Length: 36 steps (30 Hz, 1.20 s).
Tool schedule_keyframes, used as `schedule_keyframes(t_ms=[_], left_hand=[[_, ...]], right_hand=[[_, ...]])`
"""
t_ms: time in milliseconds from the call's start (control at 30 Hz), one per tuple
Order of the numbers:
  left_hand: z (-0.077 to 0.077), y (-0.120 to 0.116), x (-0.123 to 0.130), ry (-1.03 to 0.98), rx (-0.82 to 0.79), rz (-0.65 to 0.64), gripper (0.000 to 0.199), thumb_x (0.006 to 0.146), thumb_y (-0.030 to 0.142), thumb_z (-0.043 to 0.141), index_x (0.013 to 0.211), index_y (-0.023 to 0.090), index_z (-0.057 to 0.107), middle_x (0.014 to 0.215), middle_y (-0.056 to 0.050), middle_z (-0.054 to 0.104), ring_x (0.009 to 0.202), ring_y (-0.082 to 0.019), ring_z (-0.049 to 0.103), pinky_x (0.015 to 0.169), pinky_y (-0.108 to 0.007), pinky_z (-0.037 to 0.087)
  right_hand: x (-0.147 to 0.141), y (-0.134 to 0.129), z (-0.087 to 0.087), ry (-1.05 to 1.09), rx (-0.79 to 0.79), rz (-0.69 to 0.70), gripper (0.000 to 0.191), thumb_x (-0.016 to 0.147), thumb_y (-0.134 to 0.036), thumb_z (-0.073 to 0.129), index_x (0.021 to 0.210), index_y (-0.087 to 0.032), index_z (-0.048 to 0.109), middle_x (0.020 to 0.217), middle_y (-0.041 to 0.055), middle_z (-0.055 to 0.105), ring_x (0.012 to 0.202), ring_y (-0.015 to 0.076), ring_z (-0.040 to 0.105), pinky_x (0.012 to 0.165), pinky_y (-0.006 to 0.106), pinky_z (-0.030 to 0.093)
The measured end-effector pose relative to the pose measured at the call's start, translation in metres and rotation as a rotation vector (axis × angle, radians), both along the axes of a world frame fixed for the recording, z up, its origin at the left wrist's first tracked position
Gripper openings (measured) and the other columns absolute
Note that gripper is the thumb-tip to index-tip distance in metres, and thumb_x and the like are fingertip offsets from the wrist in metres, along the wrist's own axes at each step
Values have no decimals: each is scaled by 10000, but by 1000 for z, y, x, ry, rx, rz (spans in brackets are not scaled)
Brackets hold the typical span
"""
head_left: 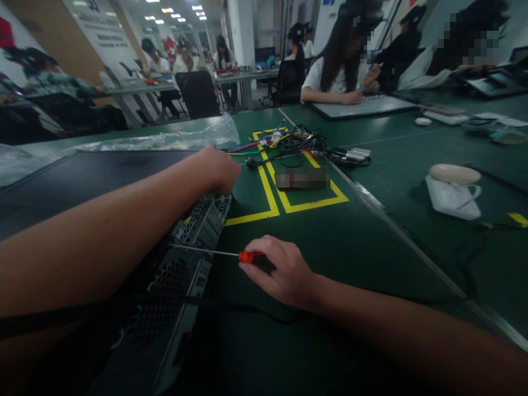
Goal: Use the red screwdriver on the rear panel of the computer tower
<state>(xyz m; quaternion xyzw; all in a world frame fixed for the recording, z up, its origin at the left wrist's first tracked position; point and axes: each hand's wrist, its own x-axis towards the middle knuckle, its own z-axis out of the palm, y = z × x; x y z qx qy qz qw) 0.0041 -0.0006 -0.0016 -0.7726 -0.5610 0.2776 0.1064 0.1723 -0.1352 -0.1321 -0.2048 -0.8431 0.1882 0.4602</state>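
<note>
A computer case (177, 275) lies on its side at the left, its rear panel with perforated vents and ports turned toward the right. My left hand (218, 169) is closed over the far rear corner of the case, near a round fan grille; most of its fingertips are hidden. My right hand (280, 269) grips a screwdriver (246, 257) by its red-orange handle. The screwdriver's thin metal shaft runs left to the rear panel. Its tip is at the panel's slot area, but I cannot tell what it touches.
Yellow tape (270, 198) marks the green table (350, 258). Tangled cables (305, 140) with a black plug lie beyond the case, near a dark blurred object (302, 179). Clear plastic wrap (198, 135) lies behind. A white lidded cup (454, 190) is at right. Several people sit farther back.
</note>
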Motion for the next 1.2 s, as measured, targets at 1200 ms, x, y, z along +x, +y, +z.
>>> schedule_keyframes(t_ms=[1200], left_hand=[[1, -1, 3, 153, -13, -77, 389, 827, 287, 550, 1145, 182, 748, 1204, -191, 727, 1068, -349, 652, 899, -513, 462]], right_hand=[[1, -1, 8, -65, 81, -47, 219, 1032, -328, 529, 1097, -143, 625, 899, 77, 717, 754, 167, 648, 681, 277, 516]])
